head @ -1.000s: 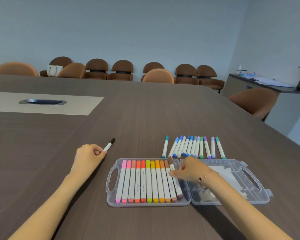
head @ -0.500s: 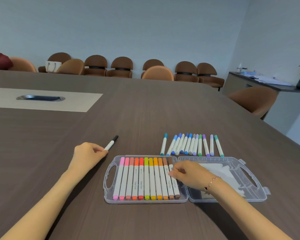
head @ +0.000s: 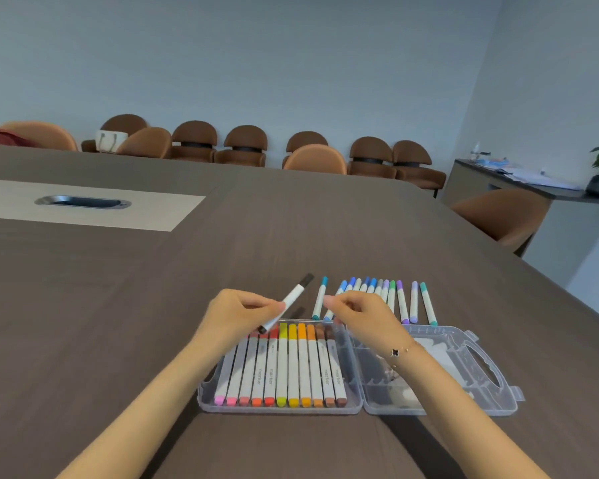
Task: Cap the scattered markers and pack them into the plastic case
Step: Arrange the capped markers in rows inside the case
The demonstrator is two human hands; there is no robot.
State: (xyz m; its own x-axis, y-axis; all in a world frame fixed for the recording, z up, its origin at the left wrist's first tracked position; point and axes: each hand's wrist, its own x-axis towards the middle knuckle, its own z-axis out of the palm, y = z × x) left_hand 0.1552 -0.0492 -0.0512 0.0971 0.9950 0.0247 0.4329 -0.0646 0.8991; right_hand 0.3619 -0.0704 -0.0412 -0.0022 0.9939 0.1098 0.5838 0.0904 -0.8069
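Note:
My left hand (head: 237,314) holds a white marker with black caps (head: 291,299) tilted above the far edge of the clear plastic case (head: 440,406). Several capped markers in pink, orange, yellow and brown (head: 284,368) lie side by side in the case's left half. My right hand (head: 363,314) hovers over the case's hinge with fingers loosely curled, and I see nothing in it. Beyond the case, a row of blue, purple and green capped markers (head: 400,300) lies on the table, partly hidden by my right hand.
The case's right half (head: 440,357) holds only a white paper sheet. The brown table (head: 153,305) stretches far ahead, with a cable slot (head: 82,202) in a light panel at the left. Brown chairs line the back wall, and one stands at the right edge.
My left hand lifted the black marker off the table and carried it right, over the case. My right hand rose from the brown markers in the case towards the left hand.

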